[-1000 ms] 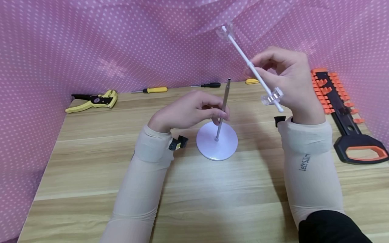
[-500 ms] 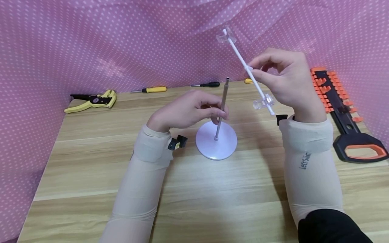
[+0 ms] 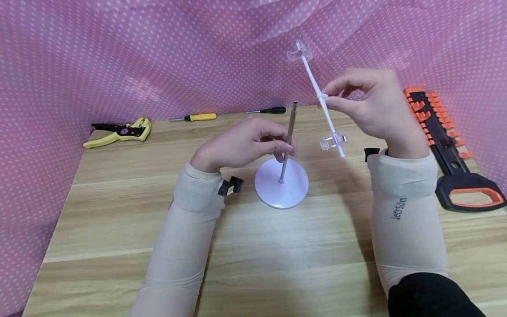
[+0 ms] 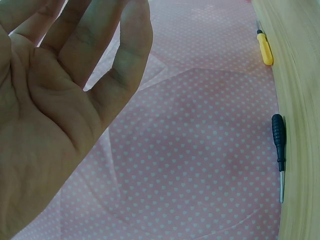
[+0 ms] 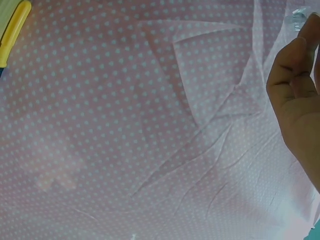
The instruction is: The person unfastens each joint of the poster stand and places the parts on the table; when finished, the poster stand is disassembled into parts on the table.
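A metal rod rises, slightly tilted in view, from a round white base on the table. My left hand pinches the rod partway up between thumb and fingers. To the right and higher, my right hand pinches a thin white crossbar at its middle joint. Clear plastic clips sit near both ends of the crossbar, which slants with its lower end toward me. The crossbar is apart from the rod's top. In the right wrist view one clear clip shows past the fingers; the bar is hidden there.
Yellow-black wire strippers lie at the back left. A yellow screwdriver and a black screwdriver lie along the back edge by the pink dotted curtain. On the right lies a black rack with orange clips.
My right hand has lowered slightly and turned the crossbar more upright, its lower end swinging left toward the rod. My left hand keeps its pinch on the rod.
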### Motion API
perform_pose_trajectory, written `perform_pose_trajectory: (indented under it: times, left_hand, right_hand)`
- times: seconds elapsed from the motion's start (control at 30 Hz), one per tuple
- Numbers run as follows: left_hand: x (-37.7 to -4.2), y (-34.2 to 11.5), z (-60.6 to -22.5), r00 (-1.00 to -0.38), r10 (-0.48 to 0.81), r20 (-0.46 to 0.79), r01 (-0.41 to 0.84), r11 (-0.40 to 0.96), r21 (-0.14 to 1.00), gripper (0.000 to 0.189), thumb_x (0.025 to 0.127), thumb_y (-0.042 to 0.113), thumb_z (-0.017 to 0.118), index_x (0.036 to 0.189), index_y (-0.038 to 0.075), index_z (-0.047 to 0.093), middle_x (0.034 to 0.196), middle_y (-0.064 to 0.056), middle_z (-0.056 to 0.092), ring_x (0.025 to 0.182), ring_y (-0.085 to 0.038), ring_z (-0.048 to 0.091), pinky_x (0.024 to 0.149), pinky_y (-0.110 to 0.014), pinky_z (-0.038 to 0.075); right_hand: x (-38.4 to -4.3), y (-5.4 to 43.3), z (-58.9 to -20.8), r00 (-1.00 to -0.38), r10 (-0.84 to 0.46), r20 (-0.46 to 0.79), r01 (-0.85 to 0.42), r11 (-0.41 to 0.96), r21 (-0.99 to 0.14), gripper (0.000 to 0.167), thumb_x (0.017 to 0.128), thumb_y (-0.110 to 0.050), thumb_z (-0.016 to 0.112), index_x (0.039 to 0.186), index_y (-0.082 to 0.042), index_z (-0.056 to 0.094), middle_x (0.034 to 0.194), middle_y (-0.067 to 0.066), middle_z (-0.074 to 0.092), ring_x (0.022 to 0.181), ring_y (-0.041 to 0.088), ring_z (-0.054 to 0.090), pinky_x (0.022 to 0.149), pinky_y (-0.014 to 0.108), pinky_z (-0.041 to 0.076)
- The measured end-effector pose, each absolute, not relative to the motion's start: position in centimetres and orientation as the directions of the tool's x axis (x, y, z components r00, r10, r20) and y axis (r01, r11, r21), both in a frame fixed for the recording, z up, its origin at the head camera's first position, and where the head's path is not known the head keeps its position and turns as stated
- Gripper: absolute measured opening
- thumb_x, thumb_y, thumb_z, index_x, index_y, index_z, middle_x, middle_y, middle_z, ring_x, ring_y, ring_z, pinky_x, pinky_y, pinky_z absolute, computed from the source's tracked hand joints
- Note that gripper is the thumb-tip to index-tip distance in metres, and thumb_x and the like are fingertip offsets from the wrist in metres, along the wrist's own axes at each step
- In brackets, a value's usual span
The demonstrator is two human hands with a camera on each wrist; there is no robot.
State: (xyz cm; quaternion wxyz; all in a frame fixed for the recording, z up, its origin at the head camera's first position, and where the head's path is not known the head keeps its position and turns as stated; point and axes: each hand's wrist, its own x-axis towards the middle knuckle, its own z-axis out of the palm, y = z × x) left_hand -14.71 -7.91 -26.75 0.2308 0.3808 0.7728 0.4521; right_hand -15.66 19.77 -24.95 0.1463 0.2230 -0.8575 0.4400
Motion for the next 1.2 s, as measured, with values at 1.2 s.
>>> perform_pose_trajectory:
  times: [1.2]
  left_hand:
    - [-14.70,-7.84,-26.86,-0.604,0.796,-0.028,0.375,0.315,0.872,0.015,0.108,0.016,0.063,0.112,0.014,0.077,0.106,0.002,0.077,0.093,-0.019,0.074,0.090,-0.032,0.060]
  right_hand:
    - [-16.13,20.44,-25.56,-0.913,-0.284,0.294,-0.408,0.685,-0.604,0.007,0.094,-0.015,0.084,0.101,-0.013,0.084,0.094,0.002,0.078,0.084,0.003,0.063,0.082,0.022,0.045]
